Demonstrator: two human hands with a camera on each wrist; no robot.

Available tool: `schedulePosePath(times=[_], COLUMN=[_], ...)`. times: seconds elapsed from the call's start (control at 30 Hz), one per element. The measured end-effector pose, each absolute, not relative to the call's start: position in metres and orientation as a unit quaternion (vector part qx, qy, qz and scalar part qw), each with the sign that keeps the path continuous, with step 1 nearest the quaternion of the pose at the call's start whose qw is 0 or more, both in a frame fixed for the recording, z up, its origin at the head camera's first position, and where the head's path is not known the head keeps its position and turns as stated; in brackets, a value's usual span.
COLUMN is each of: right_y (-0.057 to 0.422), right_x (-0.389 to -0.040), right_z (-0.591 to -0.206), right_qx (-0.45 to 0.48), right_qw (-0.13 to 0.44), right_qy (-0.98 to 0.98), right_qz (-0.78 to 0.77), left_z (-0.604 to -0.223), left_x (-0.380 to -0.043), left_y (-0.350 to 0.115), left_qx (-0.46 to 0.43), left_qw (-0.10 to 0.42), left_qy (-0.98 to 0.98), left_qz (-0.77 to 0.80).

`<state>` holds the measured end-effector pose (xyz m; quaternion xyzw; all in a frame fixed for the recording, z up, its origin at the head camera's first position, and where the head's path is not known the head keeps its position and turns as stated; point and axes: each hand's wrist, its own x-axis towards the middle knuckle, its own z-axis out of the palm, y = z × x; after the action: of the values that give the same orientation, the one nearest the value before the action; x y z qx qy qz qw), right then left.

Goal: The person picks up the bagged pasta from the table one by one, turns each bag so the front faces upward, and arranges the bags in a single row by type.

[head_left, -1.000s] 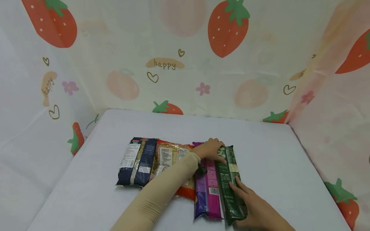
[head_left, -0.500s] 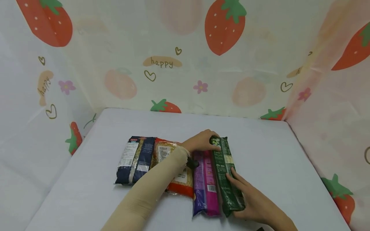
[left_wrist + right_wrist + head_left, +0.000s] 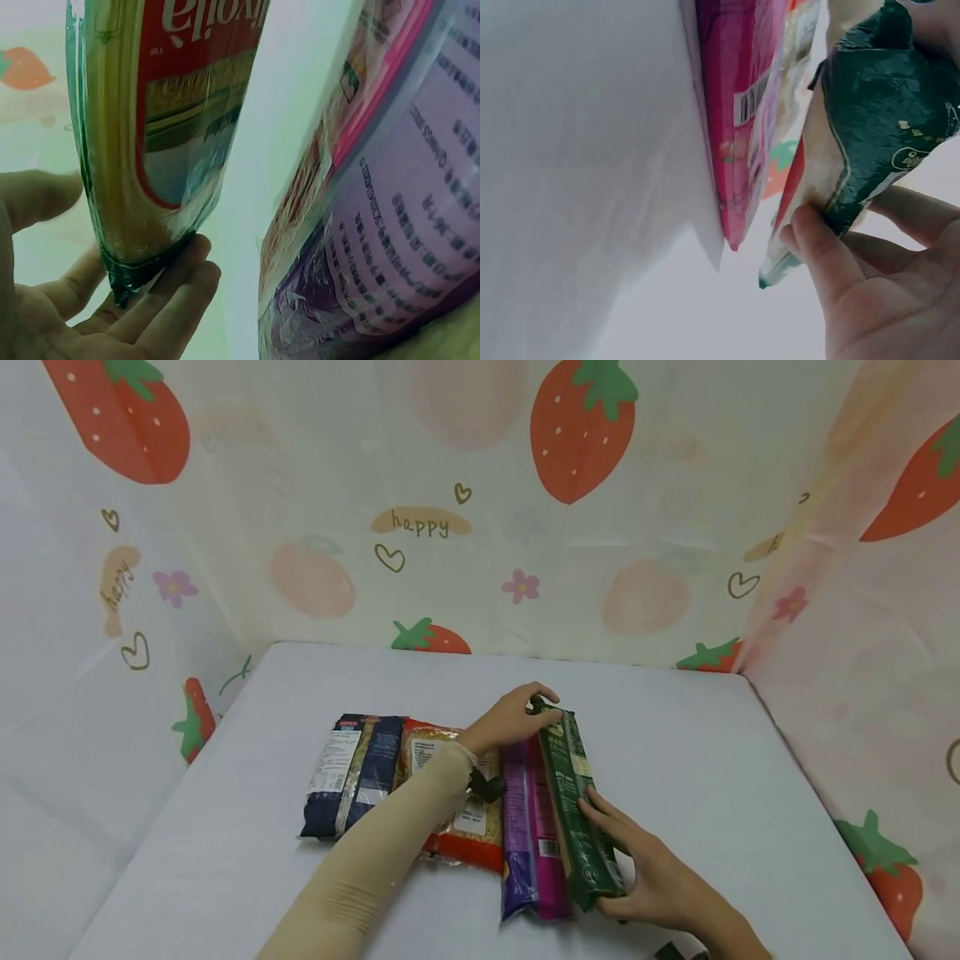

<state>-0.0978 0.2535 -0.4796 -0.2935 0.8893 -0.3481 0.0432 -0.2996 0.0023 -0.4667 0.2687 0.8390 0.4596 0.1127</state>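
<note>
A long green packet (image 3: 573, 802), apparently of spaghetti, is held between two hands above the table, tilted on its side. At its far end the left hand (image 3: 512, 718) grips it; in the left wrist view, fingers (image 3: 161, 311) curl under the tip of the packet (image 3: 187, 112), whose front has a red label. The right hand (image 3: 652, 877) holds the near end; the right wrist view has its fingers (image 3: 821, 244) against the packet's underside. Just left lies a purple and pink packet (image 3: 536, 860), apart from the green one in both wrist views.
Left of the purple packet, a red-edged clear packet (image 3: 472, 852) lies partly under the left forearm (image 3: 390, 852). Beyond it is a navy packet (image 3: 356, 777). The white table (image 3: 697, 760) is bordered by strawberry-print cloth walls (image 3: 480, 577).
Both hands have lifted the green packet off the table and moved it left, toward the purple packet. It has turned more onto its side. The other packets stay put.
</note>
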Motion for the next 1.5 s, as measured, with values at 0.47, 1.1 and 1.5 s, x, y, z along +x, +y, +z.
schedulePosePath(times=[0.47,1.1,1.5], right_y=[0.244,0.227,0.218], right_x=[-0.103,-0.103,-0.103], right_z=[-0.488,-0.481,-0.477], right_qx=[-0.321,-0.245,-0.203], right_qw=[0.035,-0.006,-0.004], right_qy=[0.793,0.735,0.705], right_qz=[-0.516,-0.632,-0.679], left_z=[-0.462,-0.458,-0.461], left_x=[-0.304,-0.301,-0.303], left_y=[-0.011,-0.030,-0.037], left_qx=[0.209,0.215,0.165], left_qw=[0.170,0.221,0.316], left_qy=[0.742,0.745,0.667], left_qz=[0.614,0.591,0.654])
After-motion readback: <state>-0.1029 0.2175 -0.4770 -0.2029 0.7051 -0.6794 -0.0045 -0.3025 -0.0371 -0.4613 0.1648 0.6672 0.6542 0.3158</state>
